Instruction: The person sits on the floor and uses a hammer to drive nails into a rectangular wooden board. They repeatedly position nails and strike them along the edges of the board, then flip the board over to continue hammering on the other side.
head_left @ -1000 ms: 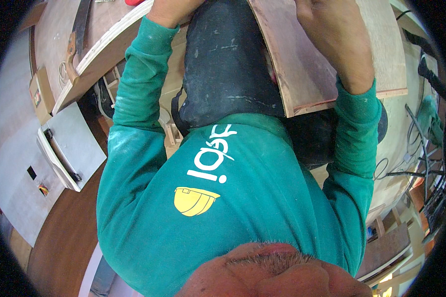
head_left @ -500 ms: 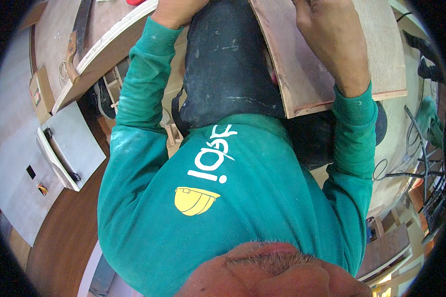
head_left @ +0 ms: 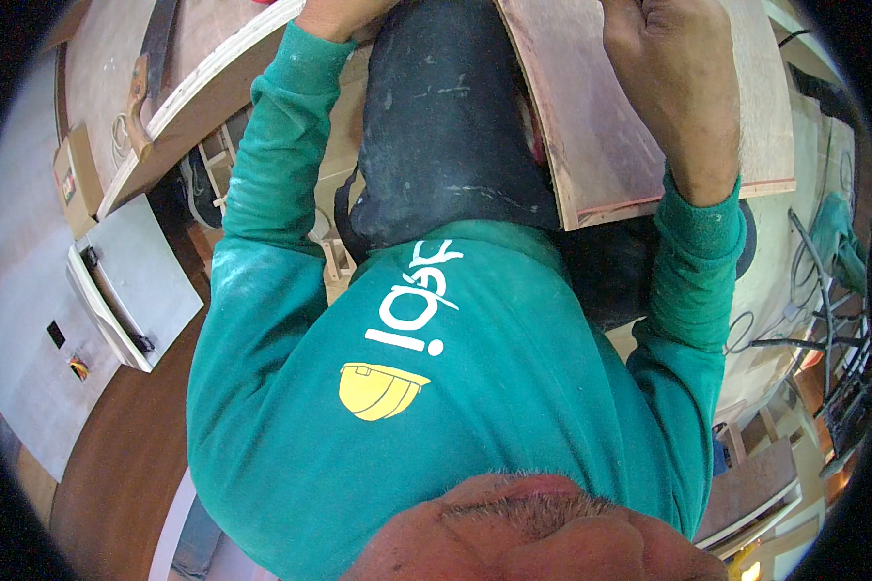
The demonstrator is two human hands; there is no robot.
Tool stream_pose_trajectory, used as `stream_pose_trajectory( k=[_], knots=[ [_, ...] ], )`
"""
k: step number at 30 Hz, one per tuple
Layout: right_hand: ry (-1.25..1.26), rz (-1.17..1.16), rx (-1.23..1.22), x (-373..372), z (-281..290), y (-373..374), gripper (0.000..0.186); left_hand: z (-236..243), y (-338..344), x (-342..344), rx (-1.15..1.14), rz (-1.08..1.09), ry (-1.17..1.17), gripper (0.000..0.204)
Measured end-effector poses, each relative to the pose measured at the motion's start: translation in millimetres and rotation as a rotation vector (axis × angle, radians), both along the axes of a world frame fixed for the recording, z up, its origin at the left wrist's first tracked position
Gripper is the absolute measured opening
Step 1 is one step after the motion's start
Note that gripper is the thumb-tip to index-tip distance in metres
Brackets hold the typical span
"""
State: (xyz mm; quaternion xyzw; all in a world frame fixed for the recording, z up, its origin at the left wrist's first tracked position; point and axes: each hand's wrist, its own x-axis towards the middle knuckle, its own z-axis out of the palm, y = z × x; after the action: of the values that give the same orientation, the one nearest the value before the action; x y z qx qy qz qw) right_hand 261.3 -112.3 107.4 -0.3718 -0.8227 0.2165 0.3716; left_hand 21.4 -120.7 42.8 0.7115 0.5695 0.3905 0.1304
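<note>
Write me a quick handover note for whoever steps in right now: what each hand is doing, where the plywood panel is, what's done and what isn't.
Right hand: resting on the face of the plywood panel, fingers cut off by the top edge of the picture, so the grip cannot be judged.
Left hand: at the top edge by the long board, mostly out of view.
The panel lies over the person's dark-trousered leg, its near corner pointing back toward the body.
Done: panel is in hand and steadied.
Left: no cut, mark or fastening shows on it.
A handsaw lies on the board to the left.
</note>
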Motion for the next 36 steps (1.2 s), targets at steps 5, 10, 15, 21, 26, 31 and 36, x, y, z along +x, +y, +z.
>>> stream_pose_trajectory(
  k=[5, 10, 15, 21, 26, 31, 36],
  knots=[
    [-0.008, 0.008, -0.025, 1, 1, -1, 0.036, 2, -2, 3, -0.028, 0.000, -0.028, 0.010],
    [-0.026, 0.004, -0.002, 3, -3, -3, 0.036, 0, -1, 2, 0.032, -0.002, 0.010, 0.009],
    [0.000, -0.004, -0.035, 0, 3, -6, 0.037, -3, -1, 2, 0.082, 0.011, 0.058, 0.008],
    [-0.240, -0.010, -0.028, -3, 3, -7, 0.037, -3, 0, 5, 0.151, 0.006, 0.110, 0.005],
    [-0.072, -0.041, -0.020, 0, -1, -7, 0.034, -4, -2, 4, 0.101, 0.048, 0.130, 0.006],
    [-0.218, -0.051, -0.035, -3, 0, -4, 0.034, -2, -1, 5, 0.094, 0.038, 0.113, 0.008],
    [-0.092, 0.017, 0.019, 6, -10, 2, 0.035, -3, -4, 0, -0.004, 0.045, 0.030, 0.013]
  ],
)
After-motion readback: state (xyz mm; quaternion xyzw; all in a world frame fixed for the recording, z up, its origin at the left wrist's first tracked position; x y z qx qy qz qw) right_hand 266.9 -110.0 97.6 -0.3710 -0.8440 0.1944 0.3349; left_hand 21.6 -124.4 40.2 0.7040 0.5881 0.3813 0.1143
